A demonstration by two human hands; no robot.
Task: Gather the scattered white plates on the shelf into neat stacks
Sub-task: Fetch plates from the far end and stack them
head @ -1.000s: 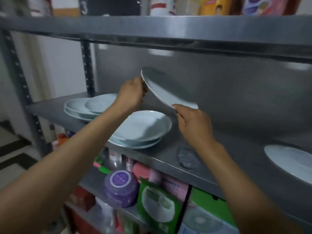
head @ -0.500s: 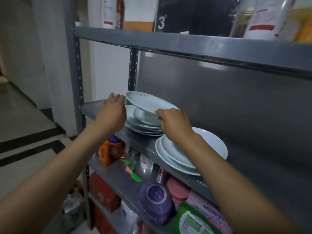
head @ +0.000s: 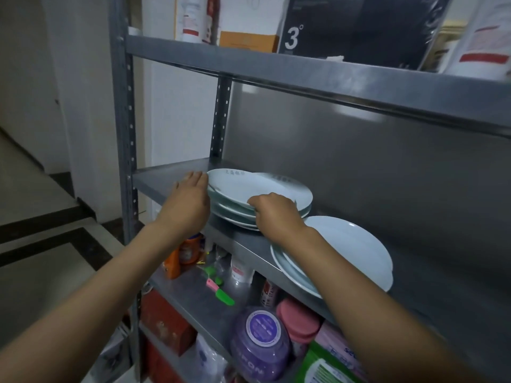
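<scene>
- Right, step in hand looks like seating the top plate (head: 249,186) onto the left stack (head: 237,217), far-left end of the middle shelf (head: 166,178), w/ both hands on it.
- Left hand (head: 189,201): at the plate's left rim, fingers reaching up to the edge. Looks like touching or lightly pinching it; fingertips hidden behind the knuckles, so can't tell how tight.
- Right hand (head: 272,214): fingers curled over the near rim of the top plate, gripping it; thumb side hidden.
- To do it well, imo: lower level, not tilted. Centre the rim over the plates below before letting go, then slide fingers out sideways so nothing gets dragged off-line. Nudge the edges flush afterwards.
- Risk: the stack sits near the shelf's front edge, so a push toward the person could tip it. Glazed plates prob slide easily on each other.
- Look of the plates: white, faint blue-green cast in this light, shallow, round, glossy. Small dark marks near the far rim of the top one, too small to read.
- Left stack: several plates, edges not quite aligned.
- Second stack (head: 345,252): just right of the first, nearer the front edge, at least two plates, partly behind the right forearm.
- Progress: two piles formed, tidying seems left to do.
</scene>
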